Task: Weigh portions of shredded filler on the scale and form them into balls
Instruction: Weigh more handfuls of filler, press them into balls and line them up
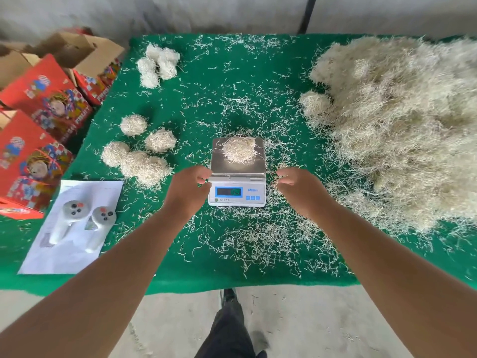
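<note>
A: Nearest first — what are the hands doing?

B: Left hand [189, 188] sits at the scale's front-left corner, fingers curled loosely inward, maybe a strand or two at the tips (too small to tell). Right hand [300, 188] is just right of the scale, fingers curled the same way, with a few shreds near the fingertips — can't tell if they're pinched or just lying behind. Neither touches the portion.

A: Scale?

B: Digital scale [237, 174] centred on the green mat [180, 267], display lit, digits unreadable. One filler portion [238, 149] rests on the platter, loose-rounded.

A: Step?

B: Weighing, I'd say — portion down, hands off for a reading. The next move depends on the number: add a pinch from the bulk filler pile [402, 125] at right or take some off, then cup both hands round it and roll it tight.

A: Further out?

B: Finished balls [139, 151] left of the scale, a second cluster of balls [158, 64] at the far left. Loose shreds are all over the mat. Two white controllers [82, 223] lie on a paper sheet [64, 254] near-left, with red printed cartons [38, 125] beyond the mat edge.
</note>
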Demonstrator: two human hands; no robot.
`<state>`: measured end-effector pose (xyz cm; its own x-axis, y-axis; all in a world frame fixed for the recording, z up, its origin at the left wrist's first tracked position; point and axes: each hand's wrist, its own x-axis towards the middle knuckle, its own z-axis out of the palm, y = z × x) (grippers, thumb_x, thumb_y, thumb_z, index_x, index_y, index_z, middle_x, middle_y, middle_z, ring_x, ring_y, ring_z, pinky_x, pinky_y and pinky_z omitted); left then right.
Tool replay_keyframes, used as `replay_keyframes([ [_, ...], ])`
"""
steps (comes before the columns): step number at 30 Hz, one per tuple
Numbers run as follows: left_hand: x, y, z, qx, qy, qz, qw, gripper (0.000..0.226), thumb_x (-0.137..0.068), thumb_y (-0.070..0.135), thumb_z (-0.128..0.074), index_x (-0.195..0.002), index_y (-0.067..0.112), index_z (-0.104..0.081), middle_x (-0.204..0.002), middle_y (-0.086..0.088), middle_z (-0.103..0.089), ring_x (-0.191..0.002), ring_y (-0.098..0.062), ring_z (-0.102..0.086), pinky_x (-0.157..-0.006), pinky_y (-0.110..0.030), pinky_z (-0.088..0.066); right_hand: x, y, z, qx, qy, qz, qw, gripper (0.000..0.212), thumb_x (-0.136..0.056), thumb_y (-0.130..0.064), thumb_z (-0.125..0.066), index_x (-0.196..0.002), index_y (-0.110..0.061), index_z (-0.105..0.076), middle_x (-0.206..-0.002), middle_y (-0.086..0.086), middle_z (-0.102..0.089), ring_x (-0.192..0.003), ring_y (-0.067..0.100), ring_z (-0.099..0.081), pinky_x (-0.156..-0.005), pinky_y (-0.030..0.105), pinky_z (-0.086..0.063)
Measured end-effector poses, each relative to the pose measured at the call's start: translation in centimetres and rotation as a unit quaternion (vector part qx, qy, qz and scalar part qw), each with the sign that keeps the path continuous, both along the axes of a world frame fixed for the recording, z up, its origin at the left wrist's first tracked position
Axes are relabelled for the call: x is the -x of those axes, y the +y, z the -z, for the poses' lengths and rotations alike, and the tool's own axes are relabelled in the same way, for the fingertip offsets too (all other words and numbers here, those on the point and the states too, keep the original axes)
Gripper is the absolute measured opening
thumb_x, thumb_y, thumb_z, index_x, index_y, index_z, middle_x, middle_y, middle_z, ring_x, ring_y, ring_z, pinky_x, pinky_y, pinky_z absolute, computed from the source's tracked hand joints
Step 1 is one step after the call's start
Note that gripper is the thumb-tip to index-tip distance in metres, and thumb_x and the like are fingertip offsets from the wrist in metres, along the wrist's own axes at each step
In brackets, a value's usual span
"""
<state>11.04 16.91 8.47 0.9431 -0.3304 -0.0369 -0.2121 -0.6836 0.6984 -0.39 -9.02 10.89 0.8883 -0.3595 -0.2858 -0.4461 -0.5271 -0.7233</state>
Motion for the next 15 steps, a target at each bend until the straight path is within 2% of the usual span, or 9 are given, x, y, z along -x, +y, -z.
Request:
replay_keyframes([
  [3,-0.8,-0.4,0.4,-0.004,-0.002,-0.005,1.000,0.033,-0.095,0.017,-0.071,-0.128,0.020,-0.068,-0.125,0.003,-0.070,-0.113,-0.012,-0.065,-0.099,-0.035,-0.051,-0.6,-0.1,0.0,0.008,0.007,-0.009,1.000,0.045,-0.106,-0.015,-0.050,-0.150,-0.020,-0.052,-0.144,0.004,-0.063,-0.027,0.000,-0.035,-0.036,0.016,-0.036],
  [5,-1.8,-0.7,0.9,-0.009,-0.005,0.002,1.000,0.055,-0.092,0.029,-0.077,-0.143,0.021,-0.056,-0.141,0.001,-0.059,-0.128,-0.016,-0.057,-0.108,-0.038,-0.045,-1.1,-0.2,-0.2,0.011,0.012,-0.012,1.000,0.045,-0.106,-0.015,-0.050,-0.150,-0.021,-0.052,-0.144,0.003,-0.063,-0.034,0.000,-0.048,-0.038,0.019,-0.045],
  [6,-2.3,-1.0,1.1,-0.013,-0.005,0.010,1.000,0.071,-0.089,0.036,-0.080,-0.151,0.023,-0.047,-0.149,-0.001,-0.050,-0.137,-0.018,-0.049,-0.116,-0.041,-0.039,-1.3,-0.2,-0.2,0.016,0.014,-0.012,1.000,0.045,-0.106,-0.015,-0.051,-0.150,-0.022,-0.052,-0.143,0.002,-0.063,-0.049,0.003,-0.065,-0.045,0.024,-0.055],
  [7,-3.0,-1.4,1.3,-0.020,-0.006,0.021,1.000,0.086,-0.086,0.043,-0.082,-0.157,0.025,-0.037,-0.157,-0.002,-0.040,-0.146,-0.021,-0.038,-0.122,-0.046,-0.032,-1.6,-0.3,-0.2,0.019,0.018,-0.013,1.000,0.045,-0.106,-0.015,-0.052,-0.150,-0.023,-0.052,-0.143,0.001,-0.064,-0.073,0.015,-0.077,-0.058,0.033,-0.064],
  [8,-3.8,-2.0,1.5,-0.027,-0.004,0.029,0.999,0.098,-0.082,0.050,-0.083,-0.161,0.029,-0.028,-0.163,-0.002,-0.029,-0.152,-0.024,-0.027,-0.125,-0.050,-0.026,-1.9,-0.3,-0.2,0.022,0.024,-0.013,0.999,0.045,-0.106,-0.015,-0.052,-0.150,-0.023,-0.052,-0.141,0.001,-0.065,-0.094,0.027,-0.078,-0.069,0.043,-0.066],
  [9,-4.8,-2.7,1.8,-0.033,0.002,0.035,0.999,0.108,-0.078,0.057,-0.084,-0.163,0.035,-0.020,-0.168,0.001,-0.018,-0.157,-0.026,-0.017,-0.126,-0.054,-0.020,-2.2,-0.5,0.1,0.022,0.031,-0.013,0.999,0.046,-0.105,-0.015,-0.053,-0.150,-0.024,-0.052,-0.140,0.001,-0.066,-0.104,0.034,-0.075,-0.075,0.047,-0.065],
  [11,-6.9,-4.6,2.3,-0.031,0.013,0.058,0.998,0.120,-0.069,0.068,-0.084,-0.161,0.048,-0.009,-0.172,0.007,-0.002,-0.160,-0.028,-0.004,-0.123,-0.057,-0.015,-2.9,-0.9,0.8,0.018,0.044,-0.006,0.999,0.046,-0.104,-0.015,-0.054,-0.149,-0.024,-0.053,-0.137,0.000,-0.067,-0.110,0.038,-0.071,-0.079,0.050,-0.064],
  [13,-9.2,-6.9,3.2,-0.047,0.000,0.100,0.994,0.125,-0.064,0.075,-0.081,-0.160,0.054,-0.005,-0.173,0.006,0.004,-0.160,-0.030,0.002,-0.121,-0.060,-0.011,-3.8,-1.4,1.7,0.014,0.058,0.010,0.998,0.045,-0.104,-0.016,-0.056,-0.148,-0.025,-0.054,-0.136,-0.001,-0.068,-0.111,0.037,-0.070,-0.084,0.048,-0.062],
  [15,-11.5,-9.3,4.5,-0.104,-0.032,0.150,0.983,0.126,-0.064,0.082,-0.075,-0.162,0.052,-0.003,-0.174,-0.002,0.007,-0.160,-0.035,0.004,-0.121,-0.063,-0.006,-4.8,-2.1,2.7,0.012,0.068,0.024,0.997,0.043,-0.105,-0.017,-0.057,-0.147,-0.025,-0.055,-0.135,-0.001,-0.068,-0.107,0.033,-0.073,-0.083,0.038,-0.064],
])
